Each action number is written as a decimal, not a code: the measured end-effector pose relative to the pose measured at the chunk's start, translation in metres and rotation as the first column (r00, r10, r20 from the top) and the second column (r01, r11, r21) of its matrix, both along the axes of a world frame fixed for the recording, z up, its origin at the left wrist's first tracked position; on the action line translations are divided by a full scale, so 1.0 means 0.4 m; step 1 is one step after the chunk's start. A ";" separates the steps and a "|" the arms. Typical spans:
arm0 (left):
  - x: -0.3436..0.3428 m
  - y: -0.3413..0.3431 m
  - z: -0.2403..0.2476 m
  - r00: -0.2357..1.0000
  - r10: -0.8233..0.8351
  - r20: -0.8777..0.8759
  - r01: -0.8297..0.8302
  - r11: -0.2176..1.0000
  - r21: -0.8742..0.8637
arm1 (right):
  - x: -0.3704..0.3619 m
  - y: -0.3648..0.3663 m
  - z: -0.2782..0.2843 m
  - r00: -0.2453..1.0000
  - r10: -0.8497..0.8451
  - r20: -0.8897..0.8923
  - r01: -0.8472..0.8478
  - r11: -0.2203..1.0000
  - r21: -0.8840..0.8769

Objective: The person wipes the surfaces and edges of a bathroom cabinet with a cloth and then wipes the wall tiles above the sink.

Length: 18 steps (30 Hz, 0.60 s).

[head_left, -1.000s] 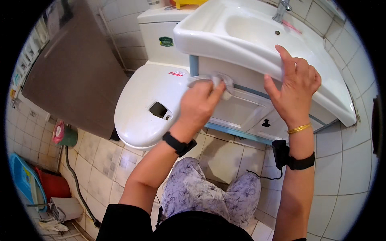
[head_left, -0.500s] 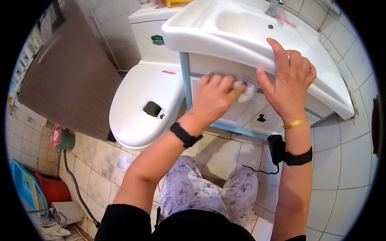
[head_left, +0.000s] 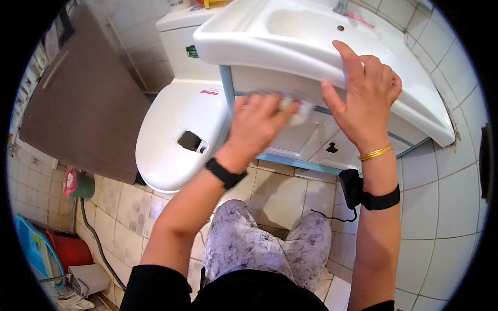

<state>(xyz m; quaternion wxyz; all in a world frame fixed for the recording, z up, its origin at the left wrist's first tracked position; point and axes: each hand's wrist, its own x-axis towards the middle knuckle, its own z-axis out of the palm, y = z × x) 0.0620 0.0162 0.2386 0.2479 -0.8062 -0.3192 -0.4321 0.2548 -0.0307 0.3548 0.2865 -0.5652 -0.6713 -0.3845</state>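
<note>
My left hand (head_left: pixel 256 122) is closed round a whitish cloth (head_left: pixel 300 112), blurred by motion, against the front of the vanity cabinet (head_left: pixel 275 80) just under the basin. Part of the cloth is hidden behind my fingers. With its fingers spread, my right hand (head_left: pixel 367 101) rests at the front rim of the white washbasin (head_left: pixel 316 61), holding nothing. Below the hands are the cabinet's white doors, framed in light blue, with a black knob (head_left: pixel 332 147).
A white toilet (head_left: pixel 168 124) with its lid down stands left of the cabinet. Farther left are a brown panel (head_left: pixel 83 114), a green bucket (head_left: pixel 85 186), a red basin (head_left: pixel 72 251) and a dark hose (head_left: pixel 93 236). A tap (head_left: pixel 341 7) tops the washbasin.
My left hand has slid to the left along the cabinet front with the cloth. My right hand stays at the basin rim, while the whole view has shifted slightly.
</note>
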 end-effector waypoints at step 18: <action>-0.067 0.037 -0.017 0.983 0.137 0.118 -0.149 0.984 0.100 | -0.011 0.013 -0.005 0.998 0.064 -0.009 -0.064 0.998 0.024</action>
